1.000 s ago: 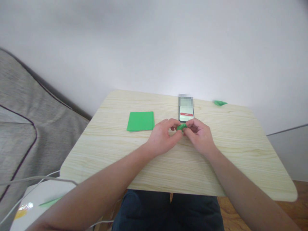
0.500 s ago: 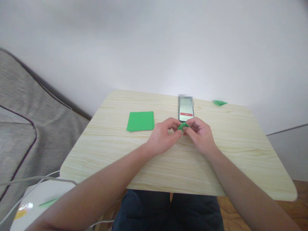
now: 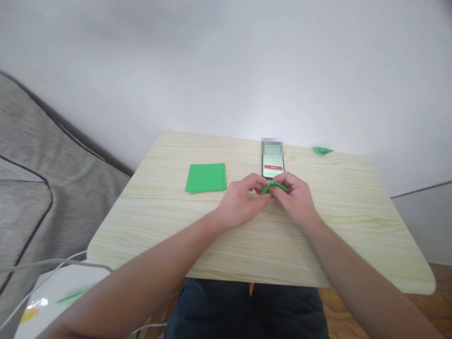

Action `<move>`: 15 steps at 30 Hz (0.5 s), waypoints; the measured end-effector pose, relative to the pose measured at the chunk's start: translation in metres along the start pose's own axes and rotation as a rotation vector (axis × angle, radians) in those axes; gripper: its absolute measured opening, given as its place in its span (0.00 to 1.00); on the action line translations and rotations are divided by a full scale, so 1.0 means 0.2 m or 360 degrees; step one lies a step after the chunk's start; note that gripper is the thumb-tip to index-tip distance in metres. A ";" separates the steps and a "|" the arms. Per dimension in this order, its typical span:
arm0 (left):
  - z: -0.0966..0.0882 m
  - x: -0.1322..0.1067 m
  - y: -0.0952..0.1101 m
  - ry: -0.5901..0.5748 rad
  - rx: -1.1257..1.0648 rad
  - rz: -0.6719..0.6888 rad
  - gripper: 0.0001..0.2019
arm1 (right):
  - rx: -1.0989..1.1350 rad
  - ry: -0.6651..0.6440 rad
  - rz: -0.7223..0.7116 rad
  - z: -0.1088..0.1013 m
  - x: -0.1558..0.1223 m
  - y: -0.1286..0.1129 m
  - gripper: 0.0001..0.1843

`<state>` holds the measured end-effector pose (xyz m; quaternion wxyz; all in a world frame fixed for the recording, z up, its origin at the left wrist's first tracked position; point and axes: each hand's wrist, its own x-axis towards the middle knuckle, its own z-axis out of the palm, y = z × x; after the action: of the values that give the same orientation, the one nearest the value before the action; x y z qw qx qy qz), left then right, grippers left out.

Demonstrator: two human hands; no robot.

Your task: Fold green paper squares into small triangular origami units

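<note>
Pinching a small folded green paper [image 3: 277,184], the fingers of the left hand [image 3: 242,202] and right hand [image 3: 296,195] clamp it at the near end of the phone [image 3: 273,172], over the worktop [image 3: 254,254]. An uneven pull could tear it or spoil a crease. Its long axis seems to run left to right, a tip pointing right.

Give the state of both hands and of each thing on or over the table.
Left hand: pinching held paper
Right hand: pinching held paper
Held paper: folded, partly hidden
Paper stack: flat, edges slightly uneven
Phone: screen lit, top pixelated
Far-right paper: folded, pointed
</note>
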<state>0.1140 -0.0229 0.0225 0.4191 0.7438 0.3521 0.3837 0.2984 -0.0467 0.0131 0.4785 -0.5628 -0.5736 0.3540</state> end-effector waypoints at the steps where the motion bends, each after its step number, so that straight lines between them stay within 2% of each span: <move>1: 0.00 0.00 0.00 -0.0002 0.0007 0.0003 0.10 | 0.0026 -0.0005 0.0001 0.00 0.00 0.00 0.03; 6: 0.00 0.00 -0.02 0.0041 0.0047 -0.0021 0.10 | 0.0176 -0.0032 0.0018 0.00 0.01 0.01 0.05; 11: 0.01 0.01 -0.03 0.0095 0.0111 -0.0132 0.08 | 0.0134 -0.0040 0.0031 0.01 0.01 0.02 0.06; 15: 0.01 0.01 -0.03 0.0083 0.0116 -0.0105 0.07 | 0.0065 -0.0011 0.0010 0.01 0.00 0.03 0.04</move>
<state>0.1160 -0.0202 0.0175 0.3947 0.7363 0.4010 0.3758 0.2989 -0.0458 0.0079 0.4867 -0.5536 -0.5661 0.3690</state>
